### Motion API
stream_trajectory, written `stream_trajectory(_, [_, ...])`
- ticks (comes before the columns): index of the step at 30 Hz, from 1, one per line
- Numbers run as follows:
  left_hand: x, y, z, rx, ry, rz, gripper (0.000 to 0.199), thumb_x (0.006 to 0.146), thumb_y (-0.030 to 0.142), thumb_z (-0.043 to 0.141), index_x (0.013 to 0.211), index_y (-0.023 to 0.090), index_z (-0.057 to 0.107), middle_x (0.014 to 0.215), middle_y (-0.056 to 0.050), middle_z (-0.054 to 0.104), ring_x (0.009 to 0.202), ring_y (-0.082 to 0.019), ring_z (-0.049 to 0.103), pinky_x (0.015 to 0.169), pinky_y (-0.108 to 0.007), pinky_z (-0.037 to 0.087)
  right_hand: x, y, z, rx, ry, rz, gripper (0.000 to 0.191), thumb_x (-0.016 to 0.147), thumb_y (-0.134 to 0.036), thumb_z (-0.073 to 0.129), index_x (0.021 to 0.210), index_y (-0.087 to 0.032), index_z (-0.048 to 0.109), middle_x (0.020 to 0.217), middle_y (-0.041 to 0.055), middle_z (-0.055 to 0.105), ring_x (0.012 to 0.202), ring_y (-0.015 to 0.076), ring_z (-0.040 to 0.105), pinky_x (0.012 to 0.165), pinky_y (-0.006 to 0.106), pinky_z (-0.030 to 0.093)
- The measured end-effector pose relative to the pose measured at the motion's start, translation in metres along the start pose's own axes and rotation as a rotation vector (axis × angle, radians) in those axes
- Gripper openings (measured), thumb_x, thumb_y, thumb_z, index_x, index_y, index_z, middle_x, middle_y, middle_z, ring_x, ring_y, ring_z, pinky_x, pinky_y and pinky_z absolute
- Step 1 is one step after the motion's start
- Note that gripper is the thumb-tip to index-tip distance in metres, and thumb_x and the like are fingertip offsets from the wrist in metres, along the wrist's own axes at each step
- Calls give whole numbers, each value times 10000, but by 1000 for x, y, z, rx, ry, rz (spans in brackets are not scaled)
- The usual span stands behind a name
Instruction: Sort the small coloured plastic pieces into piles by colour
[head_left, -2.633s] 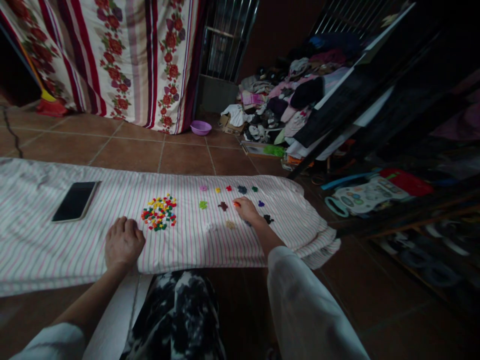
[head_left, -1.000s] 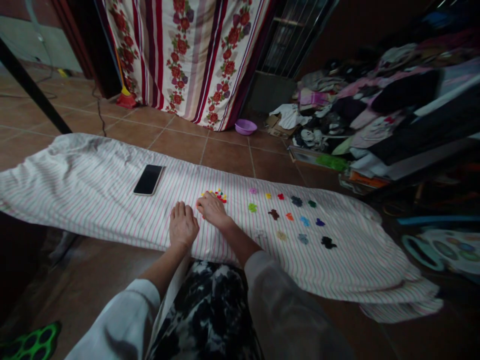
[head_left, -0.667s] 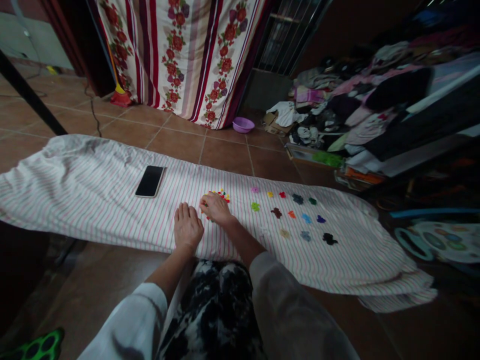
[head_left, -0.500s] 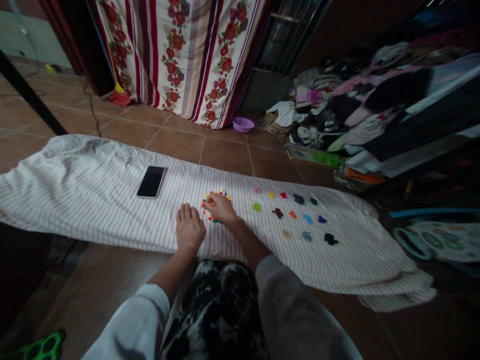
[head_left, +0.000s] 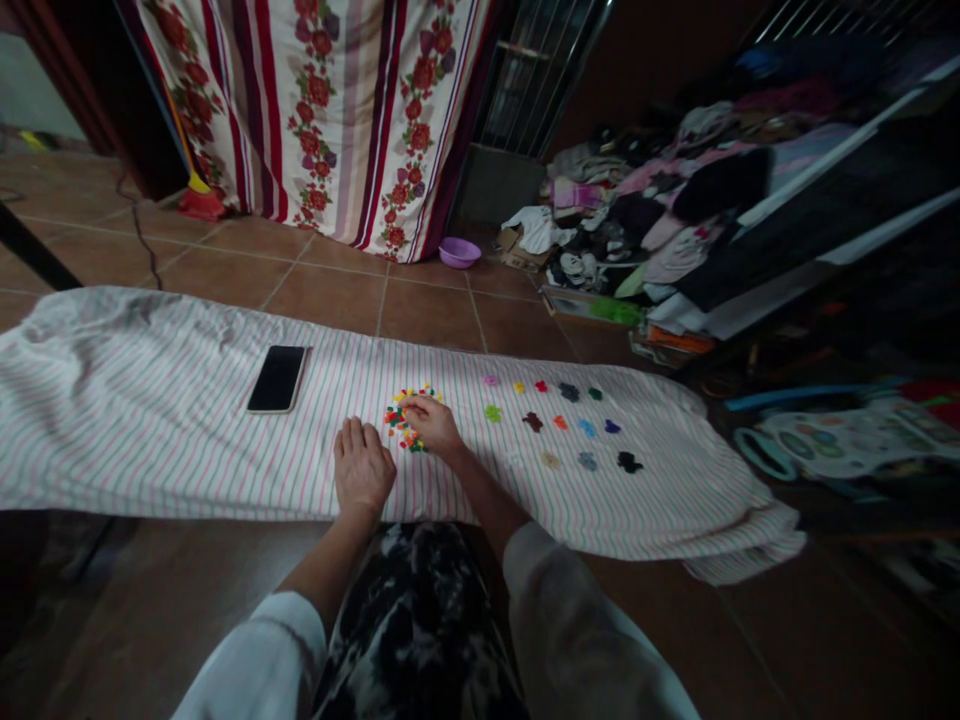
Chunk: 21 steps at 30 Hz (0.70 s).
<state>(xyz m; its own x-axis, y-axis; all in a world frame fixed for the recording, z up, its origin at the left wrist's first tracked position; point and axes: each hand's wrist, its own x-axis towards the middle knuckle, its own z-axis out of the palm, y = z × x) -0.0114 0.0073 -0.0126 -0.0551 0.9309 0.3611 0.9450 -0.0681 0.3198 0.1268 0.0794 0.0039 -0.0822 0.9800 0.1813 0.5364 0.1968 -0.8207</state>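
Note:
A pile of tiny bright pieces (head_left: 411,440), red, yellow, orange, green and white, lies on the striped cloth (head_left: 315,470). Over its right part is my right hand (head_left: 436,424), thumb and fingertips pinched together at the pieces; what they hold, if anything, is too small to make out. Just left of the pile, my left hand (head_left: 363,466) rests palm down with its fingers stretched out, holding nothing. To the right, small groups sorted by colour lie in rough rows, among them a lime green group (head_left: 492,412), a brown group (head_left: 532,422) and a black group (head_left: 629,462).
A phone (head_left: 277,379) lies on the cloth to the left. Beyond are a purple basin (head_left: 459,253), a red broom head (head_left: 202,204) and a floral curtain (head_left: 352,120). Heaped clothes (head_left: 645,200) fill the back right.
The camera view has swung right, so everything sits farther left. My right hand stays pinched at the pile, and more pieces show around it. My left hand remains flat on the cloth.

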Motion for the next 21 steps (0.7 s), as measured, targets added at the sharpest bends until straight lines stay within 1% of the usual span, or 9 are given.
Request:
stream_trajectory(4, [0, 1, -2, 2, -4, 1, 348, 865, 195, 384, 1111, 49, 582, 1333, -275, 539, 1342, -364, 435, 1086, -512, 343, -3, 6, -8, 32, 53, 25, 205, 795, -157, 556, 917, -202, 714, 964, 33, 723, 867, 153, 679, 836, 275, 526])
stream_trajectory(7, [-1, 2, -4, -5, 1, -2, 336, 863, 208, 391, 1094, 61, 587, 1311, -263, 554, 1334, -358, 442, 1084, -508, 340, -7, 15, -22, 63, 72, 72, 213, 796, -170, 546, 928, -198, 711, 983, 40, 724, 882, 158, 682, 847, 284, 529])
stream_trajectory(10, [-2, 2, -4, -6, 13, 0, 326, 857, 219, 409, 1089, 70, 583, 1307, -253, 549, 1323, -354, 445, 1085, -510, 333, -13, 26, -42, 78, 102, 95, 201, 789, -180, 540, 909, -202, 700, 970, 34, 730, 884, 156, 677, 847, 285, 530])
stream_trajectory(14, [-3, 0, -2, 67, 36, 39, 274, 876, 233, 400, 1022, 92, 585, 1247, -228, 574, 1269, -351, 478, 1041, -494, 371, -25, 42, -71, 114, 167, 99, 186, 770, -217, 544, 876, -189, 694, 896, 35, 730, 807, 156, 678, 789, 278, 539])
stream_trajectory(18, [-2, 0, -1, 120, 47, 51, 256, 883, 225, 409, 1016, 91, 582, 1240, -226, 574, 1243, -341, 494, 1027, -472, 384, -37, 62, -96, 126, 263, 102, 196, 749, -261, 557, 874, -203, 697, 862, 24, 723, 788, 157, 673, 771, 281, 538])
stream_trajectory(21, [-2, 1, -2, 142, 46, 61, 243, 885, 224, 413, 1005, 99, 584, 1222, -215, 581, 1221, -332, 508, 1018, -460, 391, -46, 80, -121, 72, 356, 115, 208, 750, -285, 545, 865, -200, 697, 861, 34, 719, 784, 165, 665, 775, 294, 534])
